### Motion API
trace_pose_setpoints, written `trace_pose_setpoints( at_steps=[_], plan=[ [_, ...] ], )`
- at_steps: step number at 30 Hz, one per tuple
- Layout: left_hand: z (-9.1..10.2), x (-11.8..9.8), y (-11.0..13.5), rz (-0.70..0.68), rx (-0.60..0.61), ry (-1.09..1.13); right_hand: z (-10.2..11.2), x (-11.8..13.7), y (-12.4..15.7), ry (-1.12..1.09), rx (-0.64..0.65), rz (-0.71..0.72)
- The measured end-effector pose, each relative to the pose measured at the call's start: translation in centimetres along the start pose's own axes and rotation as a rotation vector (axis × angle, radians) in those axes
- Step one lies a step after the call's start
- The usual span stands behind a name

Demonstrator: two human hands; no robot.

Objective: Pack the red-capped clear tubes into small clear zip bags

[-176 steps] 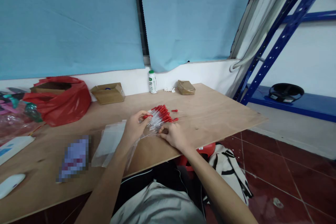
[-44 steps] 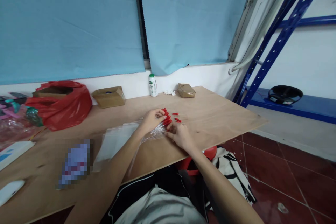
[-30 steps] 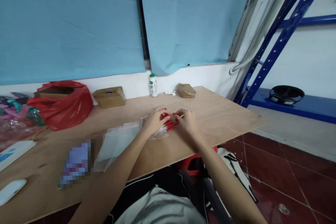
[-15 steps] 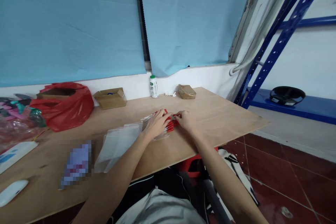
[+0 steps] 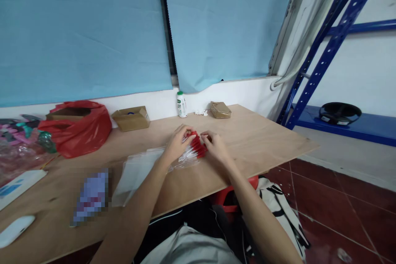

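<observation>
- Tubes, clear with red ends, lie bunched at the frame's centre; their long axes slope slightly, red ends pointing right and a little upward, clear ends toward the lower left.
- Of the hands, the left hand curves thumb and fingers over the bunch's upper left side; whether it pinches one cannot be told.
- Fingers bent toward the thumb, the right hand sits just right of the red ends; its grip is unclear.
- Pale wood grain covers the desk; blue cloth fills the upper left, a perforated metal rack the upper right.
- Filmy, flat plastic sheets lie left of centre, near a crinkled red bag.
</observation>
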State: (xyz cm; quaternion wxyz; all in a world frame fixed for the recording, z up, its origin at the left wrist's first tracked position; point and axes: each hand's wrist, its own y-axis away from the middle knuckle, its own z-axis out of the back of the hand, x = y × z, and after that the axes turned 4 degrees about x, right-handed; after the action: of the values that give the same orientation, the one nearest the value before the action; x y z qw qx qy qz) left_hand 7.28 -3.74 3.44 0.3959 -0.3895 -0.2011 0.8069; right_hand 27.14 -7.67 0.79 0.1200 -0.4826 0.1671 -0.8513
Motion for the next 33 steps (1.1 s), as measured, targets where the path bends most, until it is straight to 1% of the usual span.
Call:
trace_pose_setpoints(
  at_steps=[2,4,5,7,10,13,16,18,22,26,28,29,31,33],
  plan=[
    [0.9,-0.1,0.0,0.028,-0.106,0.145,-0.5,1.5,0.6,-0.074,0.048,0.093],
    [1.5,-0.4,0.0,0.035,-0.186,0.31,-1.2,3.1,1.2,-0.075,0.009,0.179],
    [1.6,-0.6,0.0,0.031,-0.203,0.393,-1.5,3.8,1.4,-0.075,-0.005,0.201],
    [1.6,-1.1,0.0,0.034,-0.207,0.531,-2.2,5.1,1.7,-0.111,0.01,0.193],
    [1.4,-1.7,0.1,0.078,-0.198,0.63,-3.0,6.2,1.8,-0.193,0.041,0.113],
    [1.2,-1.7,0.2,0.121,-0.24,0.644,-3.4,6.4,1.6,-0.211,0.017,0.058],
    [1.2,-1.2,0.2,0.158,-0.278,0.615,-3.3,6.1,1.3,-0.14,0.005,0.008],
    [1.2,-1.0,0.2,0.178,-0.275,0.594,-3.2,6.0,1.2,-0.076,0.0,-0.009],
    [1.0,-0.7,0.5,0.203,-0.233,0.591,-3.0,6.0,1.3,0.014,0.005,0.01],
    [0.9,-0.8,0.6,0.204,-0.224,0.584,-2.7,5.8,1.4,0.109,-0.079,0.01],
    [1.1,-0.9,0.6,0.209,-0.264,0.57,-2.4,5.6,1.3,0.205,-0.124,-0.015],
    [1.2,-0.9,0.5,0.212,-0.296,0.561,-2.2,5.5,1.2,0.265,-0.125,-0.031],
    [1.7,-0.8,0.5,0.213,-0.373,0.535,-1.7,5.3,0.6,0.382,-0.076,-0.04],
    [2.2,-0.6,0.4,0.216,-0.447,0.504,-1.5,5.2,-0.2,0.45,-0.004,-0.021]
  ],
)
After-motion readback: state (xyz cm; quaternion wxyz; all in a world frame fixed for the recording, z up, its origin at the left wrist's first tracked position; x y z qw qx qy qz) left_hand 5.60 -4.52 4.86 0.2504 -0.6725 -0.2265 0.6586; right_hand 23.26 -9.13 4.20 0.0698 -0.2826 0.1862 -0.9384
